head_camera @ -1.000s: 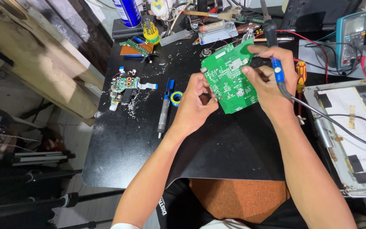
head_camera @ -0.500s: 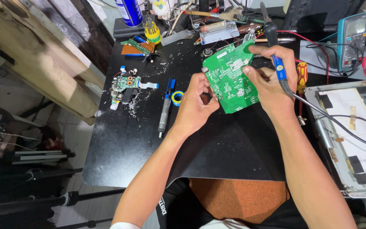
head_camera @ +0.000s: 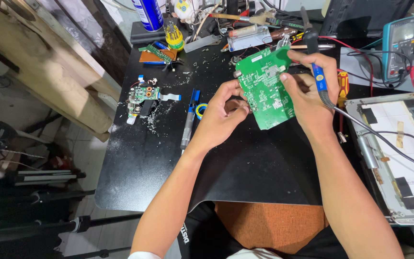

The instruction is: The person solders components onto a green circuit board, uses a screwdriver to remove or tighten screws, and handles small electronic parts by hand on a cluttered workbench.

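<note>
Left grip: left hand (head_camera: 221,112) has its fingers pinched on the lower-left edge of the flat green rectangular circuit board (head_camera: 267,88).
Right grip: right hand (head_camera: 307,96) has its thumb and fingertips clamped on the board's right edge; the same hand also holds the blue-handled soldering iron (head_camera: 318,79), tip pointing up and away.
Board position: held tilted above the black bench (head_camera: 140,158), clear of its surface, between both hands.
Left of board: grey pen-shaped tool (head_camera: 187,129) and small roll of blue-and-yellow tape (head_camera: 201,110), lying on the bench.
Far left of board: small green component board (head_camera: 142,98) amid loose debris.
Right of board: teal handheld multimeter (head_camera: 398,43) and opened silver display panel (head_camera: 398,153).
Risk: the iron's tip could, in my judgement, touch fingers or cable, because one hand carries both iron and board.
Risk: the edge-only hold could let the board slip.
</note>
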